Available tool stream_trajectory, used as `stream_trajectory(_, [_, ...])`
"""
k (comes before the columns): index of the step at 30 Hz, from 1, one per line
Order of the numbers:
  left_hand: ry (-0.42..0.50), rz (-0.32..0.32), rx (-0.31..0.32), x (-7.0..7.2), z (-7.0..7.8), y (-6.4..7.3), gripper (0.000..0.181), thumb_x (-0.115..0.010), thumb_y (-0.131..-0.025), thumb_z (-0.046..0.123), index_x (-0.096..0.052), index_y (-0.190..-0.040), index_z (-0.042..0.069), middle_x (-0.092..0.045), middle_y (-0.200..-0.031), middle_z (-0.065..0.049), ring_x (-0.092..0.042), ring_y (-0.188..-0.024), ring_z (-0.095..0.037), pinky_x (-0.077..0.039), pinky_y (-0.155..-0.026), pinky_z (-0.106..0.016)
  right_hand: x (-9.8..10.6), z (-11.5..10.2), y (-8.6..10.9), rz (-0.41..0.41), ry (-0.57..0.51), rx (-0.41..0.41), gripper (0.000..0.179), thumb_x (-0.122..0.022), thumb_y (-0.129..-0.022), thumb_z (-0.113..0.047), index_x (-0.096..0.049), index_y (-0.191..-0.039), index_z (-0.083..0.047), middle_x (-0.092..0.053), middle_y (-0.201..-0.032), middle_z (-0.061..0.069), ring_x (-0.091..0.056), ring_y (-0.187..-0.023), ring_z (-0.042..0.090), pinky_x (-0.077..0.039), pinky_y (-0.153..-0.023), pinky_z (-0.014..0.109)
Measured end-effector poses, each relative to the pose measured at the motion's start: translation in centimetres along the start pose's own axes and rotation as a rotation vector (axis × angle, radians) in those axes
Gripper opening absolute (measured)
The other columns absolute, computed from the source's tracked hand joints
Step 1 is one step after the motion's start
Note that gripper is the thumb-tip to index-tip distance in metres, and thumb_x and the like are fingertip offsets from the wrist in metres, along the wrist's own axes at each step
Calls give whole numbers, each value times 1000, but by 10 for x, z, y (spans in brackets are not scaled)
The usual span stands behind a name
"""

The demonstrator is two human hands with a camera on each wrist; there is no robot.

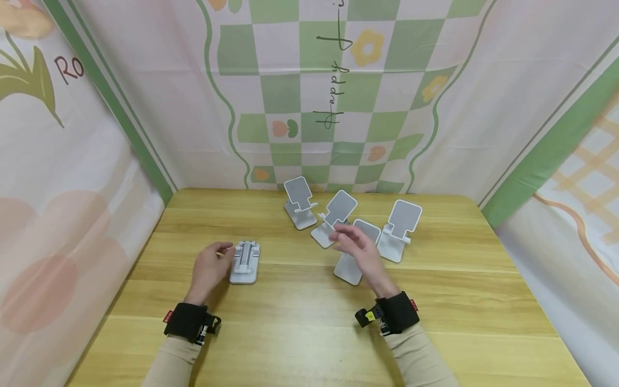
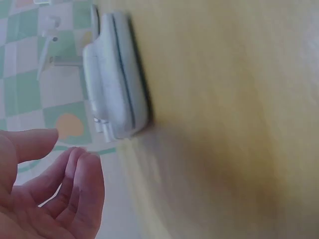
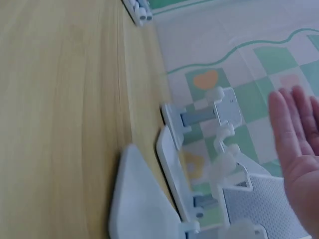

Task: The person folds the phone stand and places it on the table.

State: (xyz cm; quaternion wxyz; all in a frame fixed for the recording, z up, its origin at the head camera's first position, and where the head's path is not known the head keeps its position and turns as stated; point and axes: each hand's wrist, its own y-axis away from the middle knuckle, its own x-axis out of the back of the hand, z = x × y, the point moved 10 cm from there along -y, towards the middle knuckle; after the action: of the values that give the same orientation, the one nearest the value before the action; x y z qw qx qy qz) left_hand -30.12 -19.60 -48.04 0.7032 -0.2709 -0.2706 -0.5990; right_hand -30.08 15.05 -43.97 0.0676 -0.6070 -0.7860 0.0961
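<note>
A white folded phone stand lies flat at the left of the table. Just to its left is my left hand, fingertips close to its edge. In the left wrist view the thumb and loosely bent fingers hold nothing, and the folded phone stand is beyond them. My right hand hovers over an unfolded phone stand and partly hides it. In the right wrist view its fingers are extended, with nothing in them.
Further unfolded phone stands with grey pads rest near the back: one at left, one in the middle, one at right. The wooden table meets a printed curtain at its back edge.
</note>
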Motion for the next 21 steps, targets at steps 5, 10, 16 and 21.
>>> stream_trajectory(5, [18, 47, -42, 4, 10, 0, 33, -56, -92, 27, -66, -115, 3, -65, -98, -11, -57, -85, -22, -48, -67, -33, 17, -15, 0, 109, 50, 99, 41, -55, -95, -18, -50, -127, 7, -61, -114, 17, -57, -106, 23, -49, -93, 36])
stream_trajectory(10, [56, 58, -65, 4, 14, 2, 32, -57, -92, 27, -65, -114, 4, -65, -98, -10, -57, -87, -22, -48, -71, -34, 32, -27, 2, 221, 90, 164, 40, -59, -92, -12, -50, -126, 6, -56, -121, 19, -52, -114, 20, -45, -96, 24])
stream_trajectory(16, [85, 80, -100, 3, 16, 5, 30, -59, -92, 23, -66, -112, 2, -66, -94, -11, -57, -86, -22, -46, -70, -33, 41, -45, 6, 289, 166, 199, 43, -59, -90, -2, -47, -129, 7, -49, -131, 23, -41, -126, 21, -27, -111, 41])
stream_trajectory(21, [102, 92, -115, 3, 19, 7, 30, -59, -91, 22, -67, -111, 1, -66, -92, -10, -57, -85, -22, -46, -69, -33, 43, -54, 8, 313, 224, 185, 49, -61, -89, -3, -43, -134, 7, -44, -138, 21, -32, -133, 20, -15, -114, 48])
